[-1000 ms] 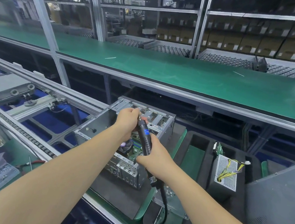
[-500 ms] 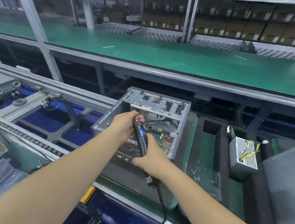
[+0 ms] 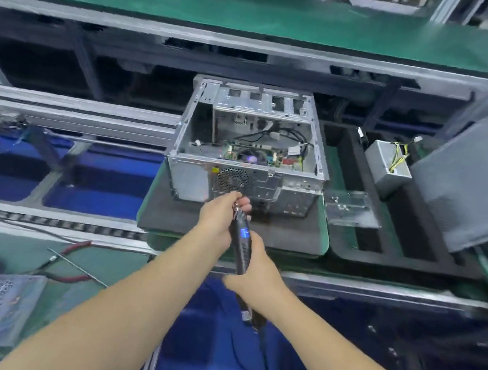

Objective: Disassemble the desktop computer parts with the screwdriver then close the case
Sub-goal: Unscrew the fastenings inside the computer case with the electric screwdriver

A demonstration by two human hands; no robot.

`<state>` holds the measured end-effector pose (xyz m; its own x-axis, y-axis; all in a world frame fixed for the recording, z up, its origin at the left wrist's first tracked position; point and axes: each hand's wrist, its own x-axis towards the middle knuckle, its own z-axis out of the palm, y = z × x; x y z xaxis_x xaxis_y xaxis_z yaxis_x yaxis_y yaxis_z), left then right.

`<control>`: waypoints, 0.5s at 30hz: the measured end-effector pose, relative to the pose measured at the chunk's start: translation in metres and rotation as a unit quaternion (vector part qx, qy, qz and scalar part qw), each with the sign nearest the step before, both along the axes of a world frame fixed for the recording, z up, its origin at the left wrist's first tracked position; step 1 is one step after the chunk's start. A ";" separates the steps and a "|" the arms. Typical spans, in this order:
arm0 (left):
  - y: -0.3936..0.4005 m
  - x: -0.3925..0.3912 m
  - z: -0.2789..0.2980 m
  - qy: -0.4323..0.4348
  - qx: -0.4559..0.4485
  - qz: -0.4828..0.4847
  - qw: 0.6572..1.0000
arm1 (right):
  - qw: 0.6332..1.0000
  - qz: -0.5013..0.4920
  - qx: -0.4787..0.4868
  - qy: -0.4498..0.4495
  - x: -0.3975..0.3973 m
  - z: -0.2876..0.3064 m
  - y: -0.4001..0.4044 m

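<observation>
Two hands are seen at the electric screwdriver in the head view, the only view given. Its dark barrel is gripped low by the right hand, fingers wrapped round it, with the cord trailing down below the wrist. The tip end is pinched by the left hand, whose fingers are curled closed about the bit; whether a screw is held there cannot be told. The tool is held in the air, just in front of the rear panel of the computer case, apart from it.

The case stands open at the top on a dark foam pad on the table, with the motherboard and loose cables visible inside. A power supply is already set in the foam tray to the right, and a grey side panel leans beyond it. A clear plastic box sits just beside the case.

The step in hand is judged to be the seating or clearing of the bit before the next screw is driven out. It would be done best if the bit were checked straight in the chuck, the trigger left untouched while the fingers are at the tip, and the left hand drawn away before the tool is brought to a screw head. The barrel should then be lined square to the screw, so that the head is not stripped, and the cord kept clear of the case's edge.
</observation>
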<state>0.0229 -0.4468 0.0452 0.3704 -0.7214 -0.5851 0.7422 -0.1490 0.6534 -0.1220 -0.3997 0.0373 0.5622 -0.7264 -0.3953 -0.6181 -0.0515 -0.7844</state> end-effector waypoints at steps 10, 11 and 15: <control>-0.013 -0.014 -0.038 0.066 0.036 -0.048 0.996 | 0.996 -0.090 0.001 0.014 0.000 -0.043 0.003; -0.017 -0.011 -0.037 0.065 0.035 -0.051 0.996 | 0.996 -0.089 -0.004 0.016 0.003 -0.043 -0.001; -0.033 -0.003 -0.036 0.065 0.037 -0.064 0.995 | 0.995 -0.090 -0.021 0.028 0.008 -0.043 -0.015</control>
